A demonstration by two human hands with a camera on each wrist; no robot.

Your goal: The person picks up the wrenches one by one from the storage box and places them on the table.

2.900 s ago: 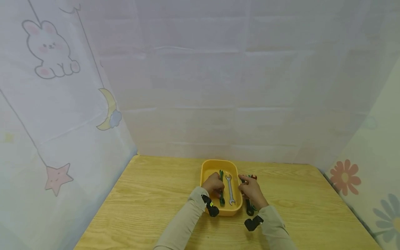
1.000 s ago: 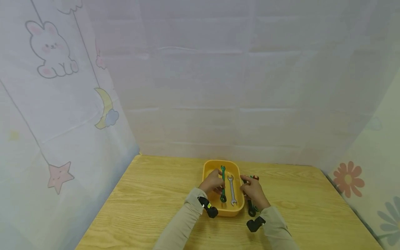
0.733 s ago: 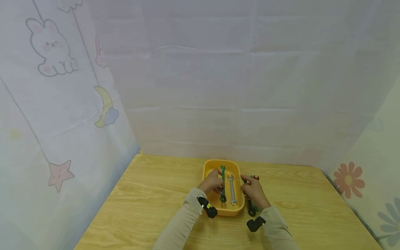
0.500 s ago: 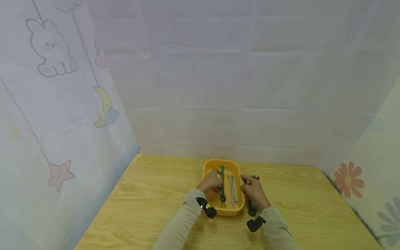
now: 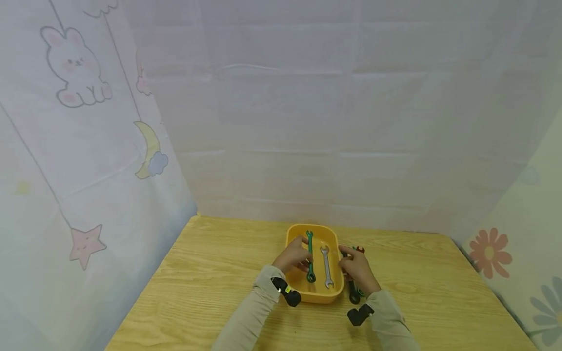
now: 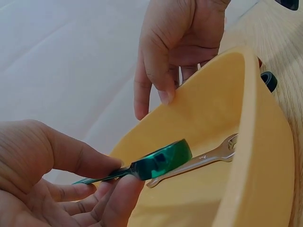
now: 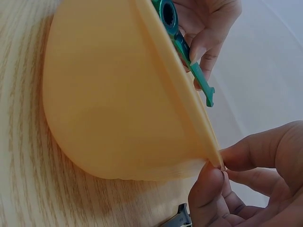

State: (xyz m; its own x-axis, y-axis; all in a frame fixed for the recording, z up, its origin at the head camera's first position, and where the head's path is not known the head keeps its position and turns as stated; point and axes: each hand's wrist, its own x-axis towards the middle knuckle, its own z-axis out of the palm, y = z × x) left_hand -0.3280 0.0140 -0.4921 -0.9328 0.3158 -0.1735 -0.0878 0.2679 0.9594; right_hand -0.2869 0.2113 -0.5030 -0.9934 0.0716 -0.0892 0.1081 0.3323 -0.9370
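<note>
My left hand [image 5: 292, 256] pinches a green combination wrench [image 5: 311, 275] between thumb and fingers, over the left half of a yellow plastic bin [image 5: 317, 299]. In the left wrist view the wrench's shiny ring end [image 6: 165, 161] points toward the bin's near side; the right wrist view shows its open end [image 7: 206, 91] above the rim. A silver double open-ended wrench [image 5: 327, 267] lies on the bin floor. My right hand [image 5: 356, 267] grips the bin's right rim, with thumb [image 7: 248, 153] and a finger on either side of the wall.
Just right of the bin, partly under my right hand, lie several more wrenches, among them a dark ring-ended one [image 5: 354, 295] and one with a red end [image 5: 360, 249]. The wooden table [image 5: 197, 282] ends at a pale hanging backdrop [image 5: 281, 146].
My left hand has raised the green wrench from low in the bin and drawn it slightly left. The right hand keeps its hold on the rim, and the silver wrench stays put.
</note>
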